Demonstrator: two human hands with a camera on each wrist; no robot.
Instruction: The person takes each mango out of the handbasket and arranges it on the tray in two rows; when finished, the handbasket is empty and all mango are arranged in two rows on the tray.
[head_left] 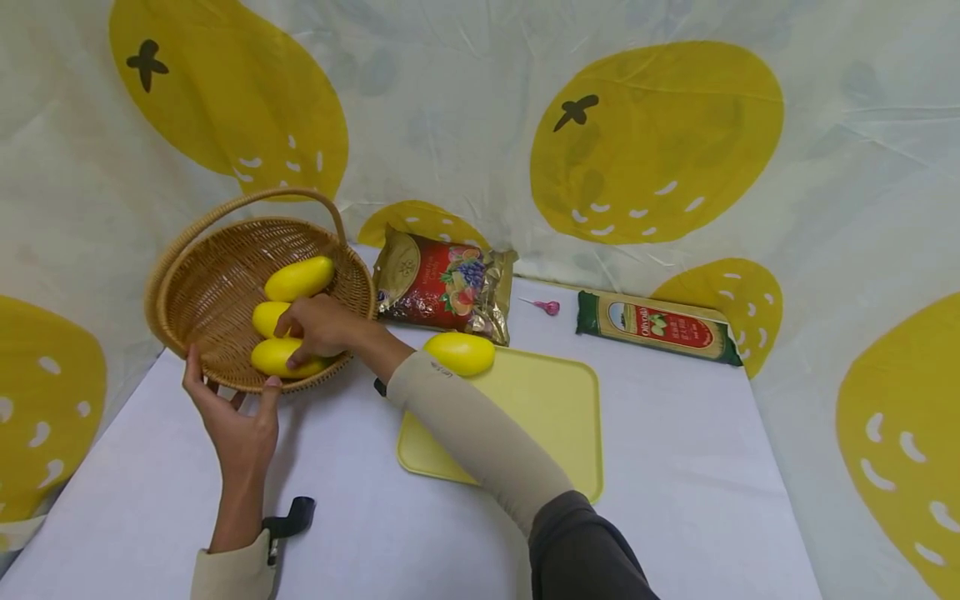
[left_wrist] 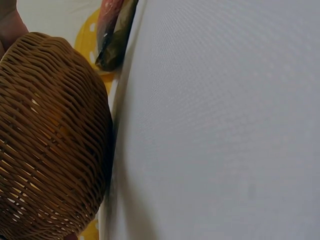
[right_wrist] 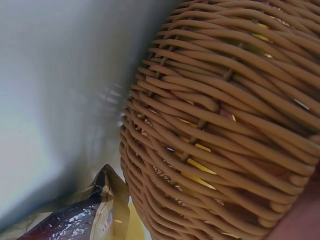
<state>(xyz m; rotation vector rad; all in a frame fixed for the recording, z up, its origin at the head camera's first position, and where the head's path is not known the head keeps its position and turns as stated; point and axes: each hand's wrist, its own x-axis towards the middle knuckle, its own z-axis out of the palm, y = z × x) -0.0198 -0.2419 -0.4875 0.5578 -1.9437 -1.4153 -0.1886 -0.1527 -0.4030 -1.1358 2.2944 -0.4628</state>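
A brown wicker basket (head_left: 213, 292) with a hoop handle tilts toward me at the left of the table. My left hand (head_left: 242, 425) grips its near rim, thumb and fingers spread along the edge. Inside lie three smooth yellow mangoes: a far one (head_left: 300, 279), a middle one (head_left: 268, 318) and a near one (head_left: 273, 357). Reaching in over the right rim, my right hand (head_left: 324, 327) pinches the near mango, its thumb on top and fingers between it and the middle one. Both wrist views show mostly the basket's woven outside (left_wrist: 55, 135), which hides the fingers' grip.
Another yellow mango (head_left: 460, 353) lies at the far left corner of a pale yellow tray (head_left: 555, 417), under my right forearm. Behind stands a red and gold bag (head_left: 427, 283). A small pink-headed object (head_left: 550, 307) and an Olivoilà packet (head_left: 660, 327) lie farther right.
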